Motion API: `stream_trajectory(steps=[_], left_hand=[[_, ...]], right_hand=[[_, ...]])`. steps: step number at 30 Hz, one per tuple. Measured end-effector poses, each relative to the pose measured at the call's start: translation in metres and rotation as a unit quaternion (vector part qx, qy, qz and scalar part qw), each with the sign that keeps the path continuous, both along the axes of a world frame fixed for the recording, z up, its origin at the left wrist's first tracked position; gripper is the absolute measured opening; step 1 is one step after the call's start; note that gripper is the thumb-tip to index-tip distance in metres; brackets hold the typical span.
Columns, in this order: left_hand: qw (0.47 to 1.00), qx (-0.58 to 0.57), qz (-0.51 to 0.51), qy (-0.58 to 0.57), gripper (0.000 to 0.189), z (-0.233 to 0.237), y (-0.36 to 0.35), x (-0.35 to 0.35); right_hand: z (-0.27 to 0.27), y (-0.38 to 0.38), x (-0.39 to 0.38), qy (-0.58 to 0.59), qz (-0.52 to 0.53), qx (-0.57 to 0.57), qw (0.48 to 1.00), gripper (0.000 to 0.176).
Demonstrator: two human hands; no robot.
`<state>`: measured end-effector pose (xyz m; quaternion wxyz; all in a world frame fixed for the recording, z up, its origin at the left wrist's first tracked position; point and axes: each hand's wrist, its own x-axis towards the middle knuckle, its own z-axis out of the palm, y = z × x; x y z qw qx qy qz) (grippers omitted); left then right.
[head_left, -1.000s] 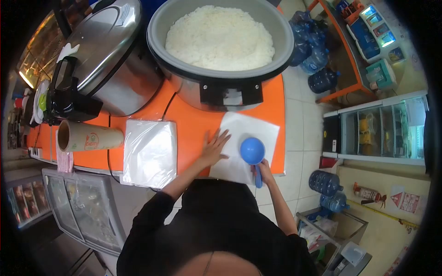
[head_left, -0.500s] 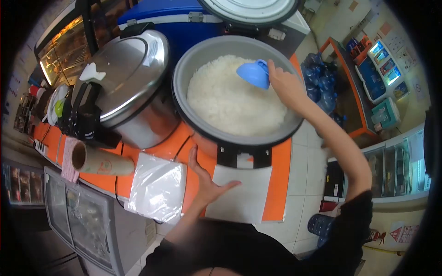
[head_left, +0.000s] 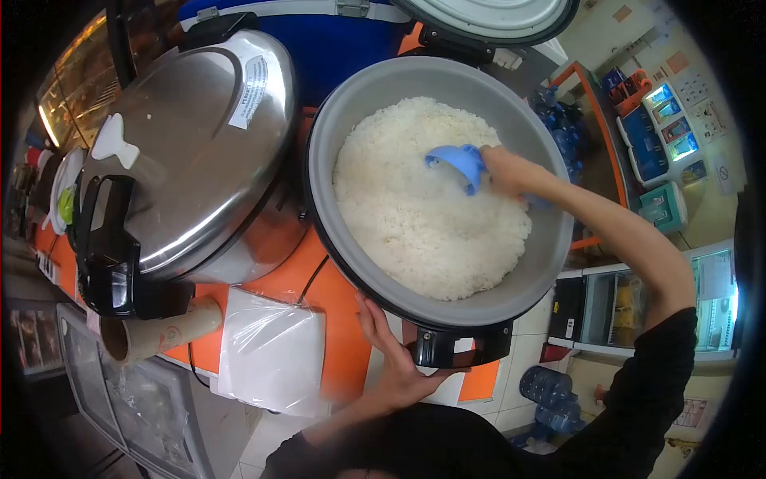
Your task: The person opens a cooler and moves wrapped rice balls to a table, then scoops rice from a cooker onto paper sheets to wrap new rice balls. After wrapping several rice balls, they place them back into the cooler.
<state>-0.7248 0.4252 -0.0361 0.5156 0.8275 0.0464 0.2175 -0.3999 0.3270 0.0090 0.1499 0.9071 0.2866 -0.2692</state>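
Cooked white rice (head_left: 415, 231) fills much of a large open rice cooker (head_left: 546, 275) with a grey inner pot. My right hand (head_left: 509, 171) is closed round the handle of a blue plastic scoop (head_left: 461, 164), whose bowl is tipped down into the rice. Below the cooker's front rim, my left hand (head_left: 399, 374) is spread with thumb and fingers apart, right at the black front handle (head_left: 463, 345). Nothing shows in its grasp.
A closed steel cooker (head_left: 187, 152) stands on the orange counter (head_left: 341, 297) at left. A cardboard roll (head_left: 163, 329) and a plastic-wrapped white packet (head_left: 270, 347) lie in front of it. Behind are a blue cooler box (head_left: 335, 48) and the raised lid (head_left: 495, 16).
The scoop has gone down from above the rice into it. My left hand has moved in to the cooker's front handle. The view has shifted closer to the cookers.
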Motion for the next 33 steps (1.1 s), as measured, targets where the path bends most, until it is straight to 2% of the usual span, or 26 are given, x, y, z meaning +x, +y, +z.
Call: stream_trajectory(steps=[5, 6, 8, 10, 16, 18, 20, 21, 22, 23, 24, 27, 28, 29, 30, 33], left_hand=[[0.999, -0.034, 0.001, -0.003, 0.142, 0.003, 0.002, 0.002], [0.998, -0.061, 0.002, -0.032, 0.139, 0.002, 0.001, 0.003], [0.989, -0.115, 0.004, -0.091, 0.135, 0.0, -0.003, 0.008], [0.987, -0.135, 0.001, -0.089, 0.137, 0.003, -0.005, 0.009], [0.989, -0.132, 0.003, -0.062, 0.14, 0.003, -0.007, 0.007], [0.991, -0.105, 0.012, -0.082, 0.132, -0.008, -0.004, 0.01], [0.991, -0.111, 0.001, -0.075, 0.117, -0.013, -0.002, 0.008], [0.99, -0.123, -0.01, -0.067, 0.11, -0.015, -0.003, 0.007], [0.988, -0.138, -0.026, -0.057, 0.103, -0.018, -0.004, 0.005], [0.986, -0.157, -0.048, -0.041, 0.096, -0.021, -0.005, 0.002], [0.978, -0.188, -0.088, -0.011, 0.088, -0.025, -0.005, -0.002], [0.914, -0.296, -0.251, 0.119, 0.068, -0.041, -0.002, -0.017], [0.886, -0.314, -0.301, 0.163, 0.061, -0.045, 0.002, -0.02], [0.873, -0.324, -0.316, 0.18, 0.065, -0.046, 0.002, -0.022], [0.88, -0.322, -0.304, 0.17, 0.069, -0.045, 0.001, -0.022], [0.927, -0.286, -0.216, 0.108, 0.081, -0.042, -0.001, -0.02]], right_hand=[[0.021, 0.011, -0.039, 0.131, -0.116, 0.053, 0.983, 0.032], [0.02, 0.009, -0.047, 0.164, -0.142, 0.066, 0.974, 0.032], [0.011, 0.005, -0.069, 0.195, -0.075, 0.125, 0.97, 0.034], [0.0, 0.023, -0.11, 0.27, -0.043, 0.178, 0.945, 0.033], [0.037, 0.035, -0.146, 0.225, -0.058, 0.227, 0.946, 0.026], [0.044, 0.02, -0.152, 0.194, -0.029, 0.241, 0.95, 0.023], [0.038, 0.019, -0.151, 0.086, 0.158, 0.331, 0.926, 0.024], [0.034, 0.018, -0.15, 0.03, 0.248, 0.369, 0.895, 0.024], [0.026, 0.023, -0.147, 0.124, 0.146, 0.313, 0.93, 0.025], [0.028, 0.043, -0.145, 0.214, 0.039, 0.25, 0.944, 0.026], [0.029, 0.052, -0.143, 0.298, -0.067, 0.18, 0.935, 0.028], [0.021, 0.019, -0.147, 0.124, 0.112, 0.326, 0.93, 0.032], [0.033, 0.014, -0.146, 0.07, 0.142, 0.314, 0.936, 0.033], [0.048, 0.006, -0.144, 0.016, 0.172, 0.3, 0.938, 0.034], [0.057, 0.004, -0.143, -0.037, 0.203, 0.284, 0.936, 0.035], [0.042, 0.024, -0.133, -0.169, 0.166, 0.202, 0.95, 0.037]])
